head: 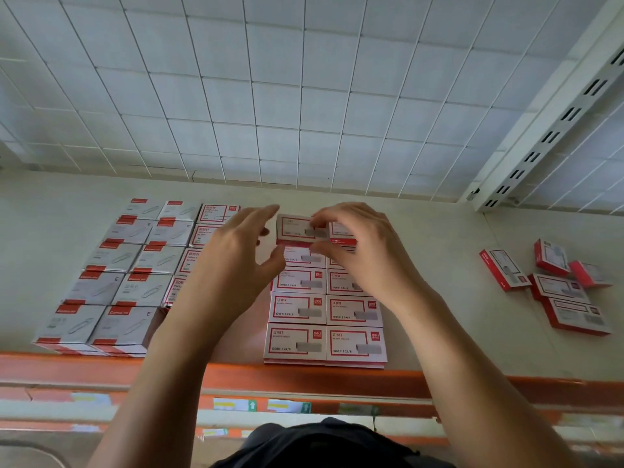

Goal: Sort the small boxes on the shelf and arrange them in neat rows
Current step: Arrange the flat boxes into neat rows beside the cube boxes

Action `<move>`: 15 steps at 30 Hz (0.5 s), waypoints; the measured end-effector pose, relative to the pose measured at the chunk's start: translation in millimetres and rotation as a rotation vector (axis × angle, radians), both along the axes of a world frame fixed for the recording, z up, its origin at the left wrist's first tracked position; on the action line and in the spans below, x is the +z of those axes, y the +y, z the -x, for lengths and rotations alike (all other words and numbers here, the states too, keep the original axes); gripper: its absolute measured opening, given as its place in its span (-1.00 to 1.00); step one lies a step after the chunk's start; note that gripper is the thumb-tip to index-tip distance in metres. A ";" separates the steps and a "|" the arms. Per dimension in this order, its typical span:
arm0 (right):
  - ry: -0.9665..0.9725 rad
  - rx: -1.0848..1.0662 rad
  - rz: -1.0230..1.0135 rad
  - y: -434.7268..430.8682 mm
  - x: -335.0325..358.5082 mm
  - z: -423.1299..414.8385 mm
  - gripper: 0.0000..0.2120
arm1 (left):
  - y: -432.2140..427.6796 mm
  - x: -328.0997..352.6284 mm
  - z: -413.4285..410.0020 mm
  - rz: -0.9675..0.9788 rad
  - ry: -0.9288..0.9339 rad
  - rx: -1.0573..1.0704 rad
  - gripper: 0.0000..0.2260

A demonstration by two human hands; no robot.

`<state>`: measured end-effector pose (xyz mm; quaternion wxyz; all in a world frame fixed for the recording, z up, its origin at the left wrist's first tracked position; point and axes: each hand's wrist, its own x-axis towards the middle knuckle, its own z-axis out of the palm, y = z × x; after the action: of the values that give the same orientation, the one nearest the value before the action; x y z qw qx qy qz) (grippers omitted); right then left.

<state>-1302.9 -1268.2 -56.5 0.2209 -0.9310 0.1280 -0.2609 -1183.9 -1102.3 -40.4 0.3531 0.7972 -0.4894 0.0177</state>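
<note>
A white wire grid panel (304,96) backs the pale shelf (439,339), which has an orange front edge (304,376) with price labels below it. At the left of the shelf stands a tidy block of grey-white paperclip boxes (111,282), two columns wide. A column of red-framed boxes (211,224) sits tight against its right side, partly hidden by the left forearm. In the middle, the staple boxes (324,332) form two neat columns running from the front edge towards the back, edges touching. Well apart to the right lies a loose pile of boxes (560,292) of the same red-and-white kind (some flat, some tipped on their sides, all at odd angles). The left hand (233,265) hovers over the gap between the two blocks, fingers spread and relaxed, holding nothing. The right hand (364,248) pinches one small box (297,228) between thumb and forefinger at the far end of the left staple column. Whether that box rests on the row I cannot tell.
</note>
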 end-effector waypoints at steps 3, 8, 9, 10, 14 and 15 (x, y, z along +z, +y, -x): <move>0.056 -0.038 -0.022 -5.8 -0.1 -11.9 -0.78 | -1.8 3.1 -2.7 -0.007 -0.034 0.037 -0.55; 0.165 -0.056 -0.020 -9.3 -2.8 -16.4 -0.81 | -8.9 -2.1 -3.2 -0.059 -0.048 -0.005 -0.68; 0.173 -0.048 -0.027 -9.7 -2.7 -15.3 -0.79 | -10.9 -3.4 -2.5 -0.065 -0.043 -0.010 -0.69; 0.179 -0.040 -0.038 -10.3 -2.0 -13.8 -0.77 | -12.9 -4.8 -1.4 -0.072 -0.038 -0.014 -0.69; 0.173 -0.114 -0.064 -15.1 3.5 3.1 -0.66 | -21.9 -7.9 4.0 -0.107 -0.030 -0.003 -0.64; 0.177 -0.150 -0.067 -16.7 4.5 9.5 -0.66 | -24.1 -8.6 4.8 -0.121 -0.032 0.001 -0.63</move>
<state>-1312.4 -1284.8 -52.0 0.2197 -0.9302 0.2252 -0.1890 -1188.7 -1126.4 -49.0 0.2965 0.8170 -0.4946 0.0011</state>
